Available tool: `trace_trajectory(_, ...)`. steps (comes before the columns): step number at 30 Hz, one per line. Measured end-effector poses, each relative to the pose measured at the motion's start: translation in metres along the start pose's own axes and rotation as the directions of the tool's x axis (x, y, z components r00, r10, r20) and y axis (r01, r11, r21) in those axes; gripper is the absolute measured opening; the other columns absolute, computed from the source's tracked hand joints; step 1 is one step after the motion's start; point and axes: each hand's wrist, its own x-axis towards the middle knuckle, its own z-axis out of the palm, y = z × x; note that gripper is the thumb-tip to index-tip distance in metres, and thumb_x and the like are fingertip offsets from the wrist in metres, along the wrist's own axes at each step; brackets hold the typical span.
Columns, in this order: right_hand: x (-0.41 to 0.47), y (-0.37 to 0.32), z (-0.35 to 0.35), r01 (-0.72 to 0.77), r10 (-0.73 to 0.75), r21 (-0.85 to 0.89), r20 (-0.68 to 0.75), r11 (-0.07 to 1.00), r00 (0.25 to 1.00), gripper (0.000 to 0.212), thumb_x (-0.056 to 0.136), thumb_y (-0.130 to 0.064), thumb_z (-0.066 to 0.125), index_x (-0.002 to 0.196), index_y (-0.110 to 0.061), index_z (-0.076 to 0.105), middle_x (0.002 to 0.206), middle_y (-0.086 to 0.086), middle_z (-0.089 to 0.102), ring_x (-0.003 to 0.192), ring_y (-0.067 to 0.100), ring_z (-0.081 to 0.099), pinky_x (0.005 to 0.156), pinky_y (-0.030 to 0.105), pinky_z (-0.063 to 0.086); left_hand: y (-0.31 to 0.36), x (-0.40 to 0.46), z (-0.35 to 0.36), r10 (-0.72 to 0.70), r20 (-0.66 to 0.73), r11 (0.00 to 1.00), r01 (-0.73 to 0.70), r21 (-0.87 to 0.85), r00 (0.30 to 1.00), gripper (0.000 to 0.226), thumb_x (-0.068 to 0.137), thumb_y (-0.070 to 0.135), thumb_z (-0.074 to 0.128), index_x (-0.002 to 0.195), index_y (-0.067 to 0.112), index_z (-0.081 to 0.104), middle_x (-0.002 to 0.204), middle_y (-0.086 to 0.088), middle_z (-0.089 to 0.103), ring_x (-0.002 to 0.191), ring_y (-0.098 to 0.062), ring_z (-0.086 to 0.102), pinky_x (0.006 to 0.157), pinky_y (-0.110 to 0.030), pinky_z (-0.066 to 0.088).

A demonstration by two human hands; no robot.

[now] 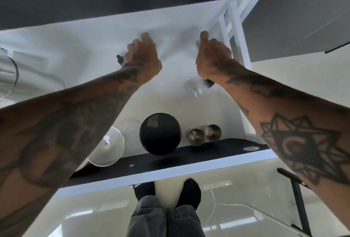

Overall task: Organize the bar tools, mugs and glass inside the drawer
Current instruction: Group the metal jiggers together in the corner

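I look down into an open white drawer (85,47). My left hand (143,56) is closed around a small tool whose black tip (119,60) sticks out to the left, near the drawer's back. My right hand (212,54) is closed on a clear tool with a barcode label (198,88) that pokes out below the fist. Toward the drawer's front stand a black mug (160,134), a clear stemmed glass (107,145) turned upside down to its left, and two small metal cups (196,136) (213,132) to its right.
The drawer's dark front edge (189,157) runs under the mug. A clear glass vessel (9,70) sits at the far left. A grey cabinet front (293,18) is at the upper right. Below lie glossy floor, my feet, a white cable (214,204) and a black stand leg (298,193).
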Motion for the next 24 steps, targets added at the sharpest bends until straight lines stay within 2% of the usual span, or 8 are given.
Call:
trace_trajectory(3, 0.006, 0.007, 0.006, 0.008, -0.008, 0.025, -0.016, 1.000, 1.000, 0.069, 0.085, -0.012, 0.060, 0.144, -0.010, 0.024, 0.113, 0.018, 0.059, 0.104, 0.036, 0.060, 0.068, 0.035, 0.040, -0.010, -0.005, 0.006, 0.083, -0.068, 0.996, -0.081, 0.038, 0.994, 0.049, 0.087, 0.008, 0.057, 0.133, 0.005, 0.041, 0.127, -0.024, 0.053, 0.114, -0.044, 0.054, 0.090, -0.050, 0.044)
trace_trajectory(6, -0.012, 0.014, -0.007, 0.108, -0.083, 0.259, -0.105, 0.960, 0.991, 0.057, 0.083, -0.018, 0.057, 0.136, -0.019, 0.038, 0.099, 0.005, 0.063, 0.097, 0.033, 0.062, 0.076, 0.036, 0.047, -0.023, -0.016, -0.001, 0.221, -0.125, 0.974, -0.226, -0.023, 0.967, 0.040, 0.089, 0.010, 0.051, 0.129, 0.009, 0.048, 0.120, -0.023, 0.051, 0.101, -0.046, 0.058, 0.076, -0.044, 0.043)
trace_trajectory(8, -0.039, 0.019, -0.025, 0.219, -0.164, 0.437, -0.159, 0.872, 0.973, 0.054, 0.079, -0.017, 0.061, 0.129, -0.018, 0.042, 0.083, -0.006, 0.062, 0.085, 0.029, 0.065, 0.074, 0.036, 0.053, -0.026, -0.029, -0.015, 0.307, -0.165, 0.941, -0.325, -0.096, 0.937, 0.041, 0.088, 0.014, 0.052, 0.129, 0.013, 0.053, 0.115, -0.020, 0.052, 0.096, -0.039, 0.058, 0.071, -0.037, 0.041)
trace_trajectory(10, -0.072, 0.025, -0.039, 0.266, -0.226, 0.516, -0.142, 0.814, 0.964, 0.057, 0.078, -0.019, 0.067, 0.128, -0.022, 0.039, 0.089, -0.004, 0.065, 0.078, 0.021, 0.068, 0.070, 0.033, 0.056, -0.024, -0.047, -0.031, 0.344, -0.158, 0.903, -0.372, -0.213, 0.926, 0.043, 0.085, 0.020, 0.061, 0.128, 0.015, 0.055, 0.112, -0.013, 0.057, 0.095, -0.028, 0.059, 0.072, -0.033, 0.044)
trace_trajectory(13, -0.110, 0.042, -0.045, 0.320, -0.331, 0.514, -0.073, 0.796, 0.941, 0.052, 0.083, -0.018, 0.068, 0.128, -0.021, 0.043, 0.099, -0.005, 0.066, 0.068, 0.009, 0.068, 0.064, 0.019, 0.054, -0.014, -0.083, -0.046, 0.403, -0.118, 0.839, -0.418, -0.349, 0.907, 0.036, 0.077, 0.020, 0.076, 0.109, 0.013, 0.064, 0.100, -0.004, 0.066, 0.086, -0.020, 0.062, 0.073, -0.028, 0.049)
trace_trajectory(15, -0.124, 0.055, -0.038, 0.330, -0.381, 0.488, 0.006, 0.808, 0.925, 0.041, 0.083, -0.015, 0.069, 0.120, -0.017, 0.051, 0.092, -0.008, 0.065, 0.068, 0.008, 0.069, 0.064, 0.021, 0.055, -0.006, -0.106, -0.042, 0.493, -0.100, 0.791, -0.493, -0.364, 0.864, 0.032, 0.073, 0.015, 0.080, 0.103, 0.012, 0.069, 0.097, -0.008, 0.064, 0.083, -0.022, 0.063, 0.076, -0.033, 0.053)
trace_trajectory(19, -0.129, 0.069, -0.023, 0.363, -0.446, 0.406, 0.130, 0.839, 0.886, 0.038, 0.080, -0.009, 0.072, 0.110, -0.021, 0.053, 0.082, -0.005, 0.063, 0.062, 0.011, 0.067, 0.058, 0.031, 0.058, 0.009, -0.131, -0.017, 0.543, 0.088, 0.793, -0.476, -0.380, 0.835, 0.038, 0.080, 0.014, 0.077, 0.116, 0.014, 0.067, 0.110, -0.006, 0.054, 0.094, -0.020, 0.060, 0.084, -0.036, 0.054)
trace_trajectory(24, -0.115, 0.059, -0.009, 0.438, -0.530, 0.363, 0.211, 0.823, 0.821, 0.045, 0.078, 0.003, 0.068, 0.115, -0.019, 0.057, 0.106, 0.000, 0.063, 0.086, 0.017, 0.062, 0.069, 0.027, 0.053, 0.014, -0.133, 0.001, 0.546, 0.224, 0.827, -0.475, -0.302, 0.807, 0.039, 0.083, 0.013, 0.074, 0.119, 0.014, 0.060, 0.111, -0.002, 0.050, 0.098, -0.017, 0.054, 0.081, -0.030, 0.052)
